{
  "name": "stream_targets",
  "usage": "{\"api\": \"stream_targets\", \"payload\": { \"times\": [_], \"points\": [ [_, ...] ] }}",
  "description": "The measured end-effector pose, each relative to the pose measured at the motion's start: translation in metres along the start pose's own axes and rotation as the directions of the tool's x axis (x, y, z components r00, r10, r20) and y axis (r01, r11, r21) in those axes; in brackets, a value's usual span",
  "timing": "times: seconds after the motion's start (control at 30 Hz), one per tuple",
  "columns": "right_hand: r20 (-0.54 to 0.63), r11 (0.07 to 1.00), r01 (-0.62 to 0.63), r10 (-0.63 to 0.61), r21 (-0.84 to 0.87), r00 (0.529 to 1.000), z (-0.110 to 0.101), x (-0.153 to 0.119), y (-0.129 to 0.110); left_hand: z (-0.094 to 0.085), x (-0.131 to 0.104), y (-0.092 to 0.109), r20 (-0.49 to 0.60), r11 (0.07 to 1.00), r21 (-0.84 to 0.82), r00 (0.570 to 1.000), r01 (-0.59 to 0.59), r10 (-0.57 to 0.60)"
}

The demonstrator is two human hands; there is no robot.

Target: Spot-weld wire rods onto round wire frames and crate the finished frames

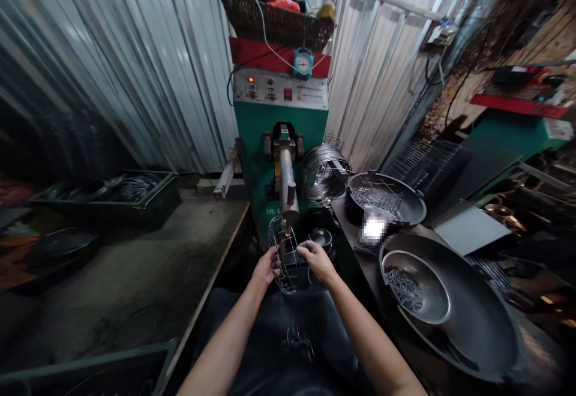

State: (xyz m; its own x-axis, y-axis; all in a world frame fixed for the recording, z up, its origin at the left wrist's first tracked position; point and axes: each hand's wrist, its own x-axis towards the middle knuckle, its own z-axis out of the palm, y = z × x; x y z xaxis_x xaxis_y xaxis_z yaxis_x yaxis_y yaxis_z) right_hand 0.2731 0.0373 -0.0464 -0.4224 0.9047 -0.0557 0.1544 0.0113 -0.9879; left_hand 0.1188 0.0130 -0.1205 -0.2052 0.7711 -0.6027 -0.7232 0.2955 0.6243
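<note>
A round wire frame [283, 276] is held upright under the tip of the machine's metal arm [288, 192]. My left hand [268, 266] is closed on the frame's left side. On the right, my right hand [315, 258] has its fingers pinched beside the frame, close to the electrode tip; what they hold is too small to make out. Several bent wire pieces [299, 342] lie on the dark apron over my lap.
Behind stands a green machine [252, 126] with a wire coil [324, 174] beside it. At right are a pan of wire parts [414, 204] and a metal bowl [438, 288] inside a large pan [486, 330]. A crate [148, 198] sits at left.
</note>
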Motion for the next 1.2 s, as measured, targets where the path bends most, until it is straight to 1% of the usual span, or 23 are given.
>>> {"api": "stream_targets", "payload": {
  "times": [0.2,0.27,0.33,0.37,0.4,0.43,0.47,0.5,0.53,0.57,0.6,0.63,0.67,0.7,0.73,0.77,0.83,0.9,1.07,1.13,1.2],
  "points": [
    [-0.052,0.996,0.04,-0.044,-0.084,0.998,0.009,0.013,-0.01,0.005,0.001,0.003,-0.005,0.999,-0.001,0.999,0.05,-0.05],
    [-0.053,0.996,0.033,-0.037,-0.084,0.998,0.009,0.014,-0.01,0.005,-0.001,0.002,-0.007,0.997,-0.004,0.997,0.075,-0.075],
    [-0.047,0.997,0.024,-0.027,-0.069,0.999,0.005,0.009,-0.008,0.002,-0.005,-0.002,-0.007,0.997,0.022,0.997,0.08,-0.08],
    [-0.044,0.998,0.016,-0.018,-0.055,0.999,0.002,0.005,-0.005,-0.001,-0.007,-0.004,-0.007,0.997,0.053,0.999,0.051,-0.051],
    [-0.041,0.999,0.004,-0.005,-0.039,0.999,-0.003,-0.001,-0.002,-0.006,-0.009,-0.007,-0.007,0.994,0.105,1.0,-0.014,0.015],
    [-0.038,1.0,-0.012,0.011,-0.023,0.999,-0.008,-0.007,0.003,-0.012,-0.011,-0.009,-0.003,0.976,0.181,0.992,-0.123,0.126],
    [-0.03,0.999,-0.031,0.031,-0.013,0.999,-0.013,-0.014,0.007,-0.018,-0.013,-0.011,0.018,0.922,0.279,0.961,-0.268,0.275],
    [-0.02,0.999,-0.05,0.05,-0.013,0.999,-0.019,-0.02,0.012,-0.025,-0.015,-0.012,0.066,0.819,0.387,0.899,-0.424,0.434],
    [-0.006,0.998,-0.063,0.063,-0.021,0.998,-0.023,-0.027,0.017,-0.031,-0.016,-0.013,0.152,0.667,0.49,0.808,-0.561,0.569],
    [0.012,0.997,-0.067,0.068,-0.035,0.998,-0.026,-0.032,0.021,-0.036,-0.017,-0.013,0.261,0.491,0.567,0.71,-0.661,0.655],
    [0.035,0.997,-0.065,0.066,-0.049,0.997,-0.028,-0.037,0.025,-0.04,-0.017,-0.012,0.371,0.324,0.612,0.623,-0.722,0.689],
    [0.061,0.997,-0.058,0.061,-0.059,0.996,-0.029,-0.04,0.028,-0.043,-0.017,-0.012,0.465,0.187,0.633,0.561,-0.752,0.685],
    [0.086,0.997,-0.049,0.055,-0.063,0.995,-0.028,-0.042,0.03,-0.045,-0.016,-0.011,0.533,0.088,0.642,0.527,-0.761,0.662],
    [0.106,0.997,-0.043,0.049,-0.059,0.993,-0.026,-0.043,0.031,-0.046,-0.015,-0.011,0.573,0.026,0.65,0.512,-0.76,0.64],
    [0.117,0.998,-0.038,0.044,-0.052,0.992,-0.024,-0.043,0.032,-0.047,-0.013,-0.012,0.59,-0.008,0.659,0.51,-0.752,0.626],
    [0.116,0.999,-0.031,0.036,-0.043,0.993,-0.021,-0.043,0.032,-0.048,-0.011,-0.012,0.591,-0.02,0.669,0.515,-0.743,0.621],
    [0.092,0.999,-0.009,0.012,-0.035,0.996,-0.015,-0.042,0.033,-0.05,-0.006,-0.014,0.576,-0.01,0.681,0.526,-0.733,0.625],
    [0.069,0.999,0.011,-0.008,-0.036,0.998,-0.011,-0.042,0.034,-0.05,-0.003,-0.015,0.563,0.009,0.676,0.523,-0.737,0.64],
    [0.042,0.999,0.03,-0.028,-0.043,0.999,-0.008,-0.047,0.031,-0.045,0.001,-0.011,0.606,0.055,0.594,0.491,-0.803,0.626],
    [0.022,0.998,0.039,-0.038,-0.048,0.999,-0.008,-0.047,0.027,-0.044,0.0,-0.011,0.612,0.057,0.57,0.47,-0.819,0.636],
    [0.002,0.997,0.055,-0.055,-0.059,0.999,-0.007,-0.044,0.021,-0.043,-0.002,-0.012,0.603,0.056,0.569,0.463,-0.821,0.65]
  ]
}}
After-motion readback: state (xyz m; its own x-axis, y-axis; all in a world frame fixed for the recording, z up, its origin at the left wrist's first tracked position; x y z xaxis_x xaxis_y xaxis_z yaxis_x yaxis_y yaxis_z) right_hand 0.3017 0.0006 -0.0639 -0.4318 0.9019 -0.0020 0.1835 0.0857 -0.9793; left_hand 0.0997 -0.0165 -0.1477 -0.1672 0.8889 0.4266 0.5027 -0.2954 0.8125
